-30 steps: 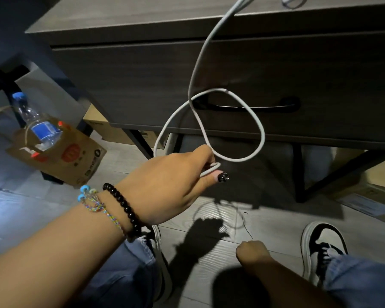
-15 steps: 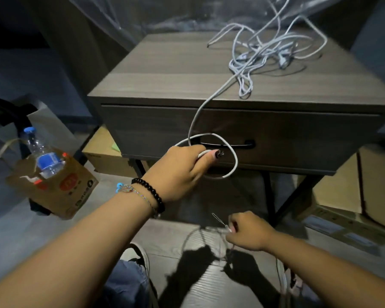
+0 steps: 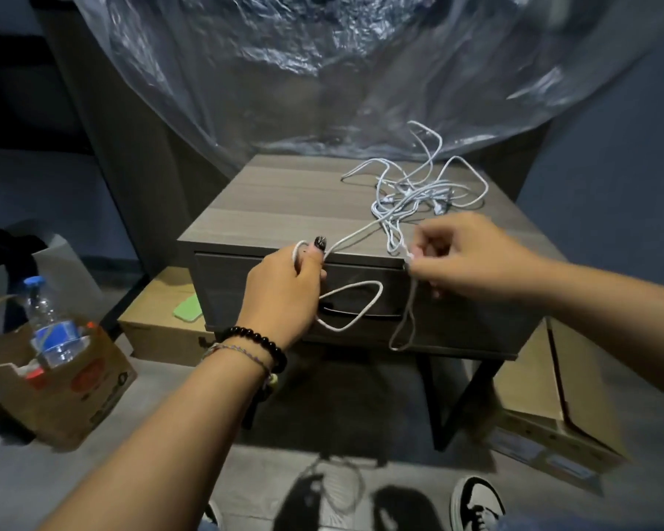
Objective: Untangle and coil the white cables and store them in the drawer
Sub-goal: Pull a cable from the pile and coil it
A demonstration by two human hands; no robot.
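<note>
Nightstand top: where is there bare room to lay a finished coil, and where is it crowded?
The grey wood-grain nightstand top is bare across its left half, from the left edge to the tangled pile of white cables. The right rear is crowded by that pile. At the front edge, the left hand and right hand hold one white cable.

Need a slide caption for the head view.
Both hands hold one white cable before the closed drawer.

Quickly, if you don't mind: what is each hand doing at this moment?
Left hand: grips a loop of the white cable.
Right hand: pinches the same white cable near its plug end, in front of the drawer.
</note>
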